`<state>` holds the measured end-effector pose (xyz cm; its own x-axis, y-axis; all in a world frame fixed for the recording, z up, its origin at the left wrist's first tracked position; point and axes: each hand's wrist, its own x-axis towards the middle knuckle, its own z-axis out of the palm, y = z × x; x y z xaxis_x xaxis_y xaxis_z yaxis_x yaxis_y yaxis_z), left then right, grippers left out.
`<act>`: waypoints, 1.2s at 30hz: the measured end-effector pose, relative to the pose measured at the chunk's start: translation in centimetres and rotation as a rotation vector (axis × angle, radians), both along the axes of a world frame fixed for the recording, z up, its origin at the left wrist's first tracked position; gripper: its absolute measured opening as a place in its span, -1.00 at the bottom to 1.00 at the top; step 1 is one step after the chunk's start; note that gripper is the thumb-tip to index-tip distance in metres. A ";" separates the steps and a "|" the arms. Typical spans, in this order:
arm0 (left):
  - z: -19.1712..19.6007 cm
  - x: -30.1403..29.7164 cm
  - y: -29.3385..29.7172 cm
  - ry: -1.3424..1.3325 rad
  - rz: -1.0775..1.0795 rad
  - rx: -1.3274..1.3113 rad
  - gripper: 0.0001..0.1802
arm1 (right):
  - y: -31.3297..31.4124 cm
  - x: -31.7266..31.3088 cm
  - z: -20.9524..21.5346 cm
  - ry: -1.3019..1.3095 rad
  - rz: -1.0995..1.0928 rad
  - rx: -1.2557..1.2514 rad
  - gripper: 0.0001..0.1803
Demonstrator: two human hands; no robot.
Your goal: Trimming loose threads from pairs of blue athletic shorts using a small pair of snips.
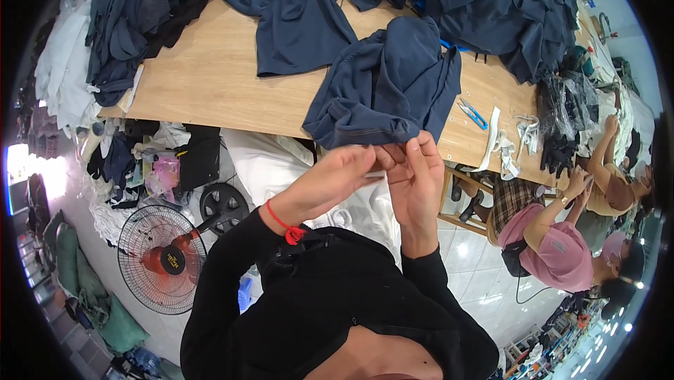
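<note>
A dark navy garment [382, 82] lies bunched at the table's near edge, a stitched band along its near side. My right hand [417, 187], palm turned up, pinches that near edge between thumb and fingertips. Close beside it on the left, my left hand [335, 178] has its thumb and fingers pressed together just below the garment's edge. Whatever is between those left fingers is hidden. A red string bracelet circles the left wrist.
Blue-handled thread snips [474, 115] and white fabric strips [497, 143] lie to the right on the wooden table [203, 64]. Dark clothes [498, 11] are heaped across its back. A fan [163, 259] stands at lower left. Two people, one in pink [562, 247], sit at right.
</note>
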<state>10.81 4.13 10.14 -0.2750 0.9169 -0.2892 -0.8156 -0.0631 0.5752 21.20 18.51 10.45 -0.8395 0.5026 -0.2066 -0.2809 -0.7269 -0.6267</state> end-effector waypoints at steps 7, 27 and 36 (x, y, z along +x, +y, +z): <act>0.9 -0.3 -0.1 0.078 0.378 -0.116 -0.72 | -1.4 -0.2 0.9 -0.046 0.027 0.118 -0.83; -0.7 -2.5 -3.3 0.189 0.550 0.164 -0.53 | 1.5 -2.8 0.6 -0.354 0.249 0.465 -0.70; -1.0 -2.4 -2.5 0.306 0.493 0.146 -0.53 | 0.6 -4.3 -0.6 -0.282 0.329 0.202 -0.77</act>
